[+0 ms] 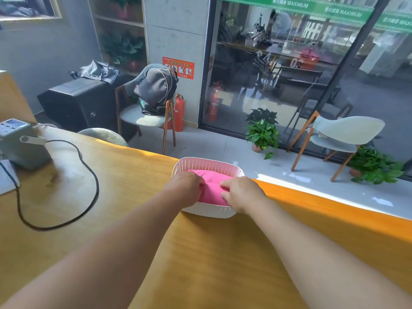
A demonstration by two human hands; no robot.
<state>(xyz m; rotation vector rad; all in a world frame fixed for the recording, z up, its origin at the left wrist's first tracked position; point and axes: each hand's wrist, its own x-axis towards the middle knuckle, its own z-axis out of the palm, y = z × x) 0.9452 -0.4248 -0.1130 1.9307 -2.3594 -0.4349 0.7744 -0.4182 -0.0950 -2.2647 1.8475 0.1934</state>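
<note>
At the far left of the table (133, 197) I see a grey device (20, 141) with its black cable (93, 181) looping toward me. It lies well apart from the work, so I expect no snag unless an elbow swings wide.

My left hand (186, 189) curls down over the left side of the pink cloth (211, 186), fingertips hidden. The cloth lies inside the white basket (209, 211). My right hand (242, 194) pinches the cloth's right side, so the hands are apart with cloth between them.

The basket sits right at the table's far edge, with floor beyond. My worry is that a forward push could slide the light basket over that edge. Tugging the cloth upward might also lift the basket with it.
</note>
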